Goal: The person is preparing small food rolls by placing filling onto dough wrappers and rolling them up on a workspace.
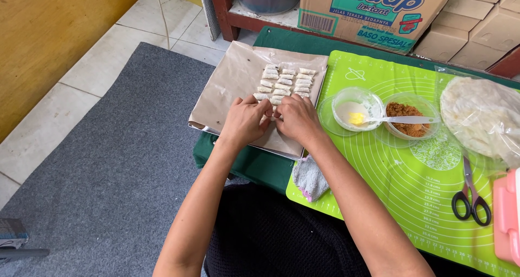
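Head camera looks down on a low tabletop point(271, 171) under a green cloth; the left hand point(245, 121) and the right hand point(296, 118) meet knuckle to knuckle over the near part of a metal tray point(281, 152) lined with brown paper point(227, 87); both hands are curled, fingertips pressed together around something small between them, though what they pinch is hidden by the fingers; rows of small pale rolled pastries point(284, 81) lie on the paper just beyond the hands, towards the tabletop's far edge; to the right of the tray lies a bright green mat point(411, 185); on it stand a clear bowl with a yellow dab point(356, 109) and a clear bowl of brown filling point(410, 121), a plastic spoon point(409, 119) lying across them; a stack of round wrappers in plastic point(483, 117) sits near the right edge; black-handled scissors point(470, 197) lie nearer; a grey rag point(310, 178) hangs off the near edge.
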